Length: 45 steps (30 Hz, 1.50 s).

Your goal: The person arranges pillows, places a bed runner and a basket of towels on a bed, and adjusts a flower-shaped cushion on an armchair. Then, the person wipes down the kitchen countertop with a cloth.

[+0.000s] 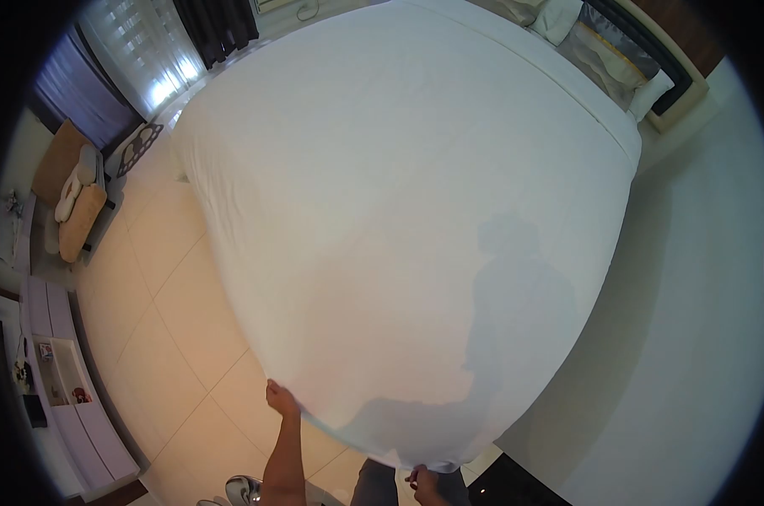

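Observation:
A large white sheet (399, 211) billows out in front of me and covers most of the bed. My left hand (279, 396) grips its near edge at the lower left. My right hand (422, 481) holds the same edge at the lower middle, close to my body. The sheet's far end reaches the pillows (559, 18) by the dark headboard (652, 51). A shadow of a person falls on the sheet's lower right part.
Beige floor tiles (171, 295) run along the bed's left side. A cushioned bench (74, 198) stands by the curtained window (146, 51) at the left. A low white cabinet (61, 379) lines the left wall. A white wall (702, 320) rises on the right.

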Each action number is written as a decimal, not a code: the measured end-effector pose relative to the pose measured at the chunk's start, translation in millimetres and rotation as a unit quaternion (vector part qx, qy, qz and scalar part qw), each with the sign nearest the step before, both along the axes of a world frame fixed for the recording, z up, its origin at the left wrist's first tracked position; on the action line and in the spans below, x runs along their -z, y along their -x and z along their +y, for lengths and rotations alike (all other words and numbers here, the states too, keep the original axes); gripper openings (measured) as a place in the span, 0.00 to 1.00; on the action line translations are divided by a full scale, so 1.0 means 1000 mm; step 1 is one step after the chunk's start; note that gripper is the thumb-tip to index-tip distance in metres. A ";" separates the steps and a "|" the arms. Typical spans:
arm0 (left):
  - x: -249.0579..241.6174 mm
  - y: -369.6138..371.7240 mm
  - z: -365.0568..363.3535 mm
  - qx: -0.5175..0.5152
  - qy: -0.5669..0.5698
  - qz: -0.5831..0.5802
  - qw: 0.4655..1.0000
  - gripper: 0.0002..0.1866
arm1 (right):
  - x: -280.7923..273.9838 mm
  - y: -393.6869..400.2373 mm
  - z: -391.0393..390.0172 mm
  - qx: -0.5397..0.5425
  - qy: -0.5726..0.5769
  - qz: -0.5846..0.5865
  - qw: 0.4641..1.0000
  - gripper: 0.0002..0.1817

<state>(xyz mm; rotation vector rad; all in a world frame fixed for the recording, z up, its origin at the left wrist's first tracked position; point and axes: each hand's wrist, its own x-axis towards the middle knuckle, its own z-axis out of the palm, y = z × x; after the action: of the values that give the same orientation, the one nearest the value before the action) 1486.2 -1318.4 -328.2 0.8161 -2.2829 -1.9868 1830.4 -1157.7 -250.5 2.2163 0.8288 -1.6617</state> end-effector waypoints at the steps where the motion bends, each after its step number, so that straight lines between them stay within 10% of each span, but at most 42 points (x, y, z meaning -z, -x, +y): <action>1: -0.007 0.007 0.007 0.004 0.002 0.001 1.000 0.21 | -0.010 0.004 -0.005 0.013 -0.007 -0.015 1.000 0.12; 3: -0.012 0.002 0.003 0.032 0.277 -0.128 0.952 0.22 | -0.008 -0.005 -0.005 -0.006 0.019 -0.014 1.000 0.10; 10: -0.011 0.005 0.059 0.112 0.319 -0.211 0.917 0.18 | 0.005 -0.040 0.049 -0.050 0.211 0.085 0.973 0.13; 13: -0.035 0.008 0.079 0.164 0.403 -0.230 0.871 0.20 | 0.016 -0.102 0.089 0.086 0.068 0.067 0.992 0.12; 14: -0.053 0.002 0.088 0.176 0.375 -0.149 0.898 0.20 | -0.001 -0.100 0.113 0.348 -0.020 0.029 0.937 0.12; 16: -0.093 -0.002 0.116 0.182 0.359 0.076 0.912 0.20 | -0.015 -0.095 0.164 0.154 -0.330 -0.036 0.931 0.15; 17: -0.108 0.000 0.129 0.176 0.369 0.215 0.887 0.21 | -0.021 -0.082 0.185 -0.032 -0.596 -0.082 0.798 0.15; 22: -0.223 0.074 0.222 0.290 0.265 0.369 0.842 0.17 | -0.146 0.091 0.237 -0.384 -0.688 0.046 0.614 0.31; 24: -0.232 0.114 0.260 0.305 0.232 0.383 0.840 0.16 | -0.155 0.146 0.216 -0.481 -0.584 0.010 0.654 0.53; 40: -0.201 0.259 0.374 0.251 0.281 0.290 0.880 0.03 | -0.131 0.184 0.205 -0.497 -0.561 -0.006 0.662 0.63; 45: -0.208 0.225 0.318 0.122 -0.082 0.176 0.973 0.04 | -0.126 0.181 0.206 -0.497 -0.571 0.000 0.653 0.63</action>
<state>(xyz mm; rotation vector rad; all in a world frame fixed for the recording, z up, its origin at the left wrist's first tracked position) 1261.3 -1000.3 -120.3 0.1641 -2.1177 -2.2249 1649.3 -951.5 -124.7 1.4039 2.9243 -0.4861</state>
